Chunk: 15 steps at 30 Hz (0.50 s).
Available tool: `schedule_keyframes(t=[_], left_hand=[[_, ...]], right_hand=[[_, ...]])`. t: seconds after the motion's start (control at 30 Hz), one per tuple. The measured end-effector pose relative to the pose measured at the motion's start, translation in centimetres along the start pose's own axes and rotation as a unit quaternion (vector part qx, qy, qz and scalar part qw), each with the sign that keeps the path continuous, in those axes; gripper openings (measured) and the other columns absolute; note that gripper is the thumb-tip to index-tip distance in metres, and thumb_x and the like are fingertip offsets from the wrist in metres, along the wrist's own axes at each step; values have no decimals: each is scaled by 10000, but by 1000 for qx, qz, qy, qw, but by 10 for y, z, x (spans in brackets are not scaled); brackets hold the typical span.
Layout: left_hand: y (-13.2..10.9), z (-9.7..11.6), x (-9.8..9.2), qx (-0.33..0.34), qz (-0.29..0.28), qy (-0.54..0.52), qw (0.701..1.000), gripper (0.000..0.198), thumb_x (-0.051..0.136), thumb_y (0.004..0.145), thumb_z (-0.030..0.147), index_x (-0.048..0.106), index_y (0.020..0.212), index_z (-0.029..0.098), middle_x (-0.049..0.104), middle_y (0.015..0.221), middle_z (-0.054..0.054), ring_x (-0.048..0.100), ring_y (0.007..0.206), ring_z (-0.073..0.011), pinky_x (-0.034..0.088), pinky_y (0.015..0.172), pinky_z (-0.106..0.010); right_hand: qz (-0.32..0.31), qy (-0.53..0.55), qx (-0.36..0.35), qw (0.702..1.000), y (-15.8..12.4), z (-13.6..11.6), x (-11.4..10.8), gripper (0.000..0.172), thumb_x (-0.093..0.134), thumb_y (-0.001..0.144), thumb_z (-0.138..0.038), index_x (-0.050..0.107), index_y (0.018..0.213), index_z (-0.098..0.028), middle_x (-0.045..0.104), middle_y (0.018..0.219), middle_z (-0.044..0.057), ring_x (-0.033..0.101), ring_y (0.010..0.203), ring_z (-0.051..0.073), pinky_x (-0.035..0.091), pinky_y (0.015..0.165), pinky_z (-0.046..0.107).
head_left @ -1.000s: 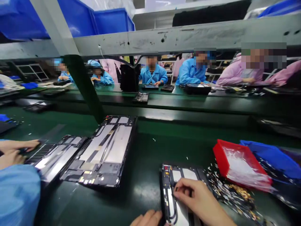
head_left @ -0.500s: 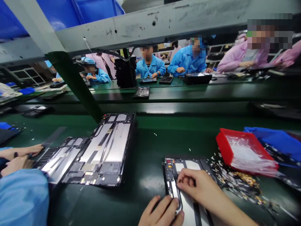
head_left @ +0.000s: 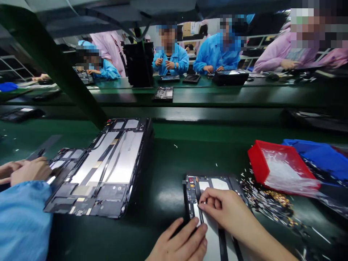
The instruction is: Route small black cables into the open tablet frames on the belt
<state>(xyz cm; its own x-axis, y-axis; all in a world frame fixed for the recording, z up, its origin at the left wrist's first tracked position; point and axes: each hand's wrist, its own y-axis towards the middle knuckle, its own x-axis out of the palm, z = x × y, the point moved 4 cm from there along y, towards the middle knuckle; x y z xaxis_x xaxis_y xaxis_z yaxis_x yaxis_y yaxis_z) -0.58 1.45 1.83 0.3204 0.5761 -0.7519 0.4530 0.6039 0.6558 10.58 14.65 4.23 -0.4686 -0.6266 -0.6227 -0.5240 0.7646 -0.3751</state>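
An opened tablet chassis [head_left: 214,183] with silver battery panels and black flex cables lies on the green belt in front of me. My right hand [head_left: 225,208] rests on it with thumb and forefinger pinched at a black cable near its left side; whatever is pinched is too small to name. My left hand [head_left: 182,243] lies flat at the chassis's lower left edge, fingers stretched and pressing on it.
A larger open tablet chassis [head_left: 108,165] lies to the left, another beside it under a co-worker's hands [head_left: 25,170] and blue sleeve. A red tray [head_left: 261,163], a blue tray [head_left: 320,156] and several scattered small parts [head_left: 269,204] lie to the right. Other workers sit across the far belt.
The view has tilted down. My left hand slid further up along the chassis's left edge. My right hand's pinch shifted slightly left onto the cable. The co-worker's hands moved over the leftmost chassis.
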Motion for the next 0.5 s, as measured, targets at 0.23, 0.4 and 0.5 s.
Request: schedule_keyframes(t=[0.23, 0.4, 0.5], left_hand=[[4, -4, -7, -5, -7, -12, 1000, 249, 455, 951, 213, 702, 957, 247, 630, 1223, 53, 531, 1193, -119, 157, 1211, -329], [14, -12, -9, 13, -45, 7, 999, 284, 414, 964, 248, 695, 997, 222, 630, 1222, 19, 518, 1213, -149, 121, 1216, -342], [20, -15, -4, 23, -43, 32, 998, 461, 307, 984, 438, 693, 1040, 193, 622, 1237, -6, 536, 1185, -175, 103, 1220, -347]], right_hand=[[17, -35, -21, 999, -3, -3, 0, 114, 575, 755, -226, 671, 700, -198, 550, 527, -26, 465, 527, 111, 287, 513, 215], [32, -50, -28, 998, -1, -8, 0, 120, 557, 748, -204, 677, 744, -205, 557, 545, -27, 489, 538, 116, 303, 528, 217], [84, -31, -55, 994, -8, -6, -15, 217, 521, 787, -246, 681, 933, -230, 565, 565, -33, 509, 516, 122, 335, 523, 223]])
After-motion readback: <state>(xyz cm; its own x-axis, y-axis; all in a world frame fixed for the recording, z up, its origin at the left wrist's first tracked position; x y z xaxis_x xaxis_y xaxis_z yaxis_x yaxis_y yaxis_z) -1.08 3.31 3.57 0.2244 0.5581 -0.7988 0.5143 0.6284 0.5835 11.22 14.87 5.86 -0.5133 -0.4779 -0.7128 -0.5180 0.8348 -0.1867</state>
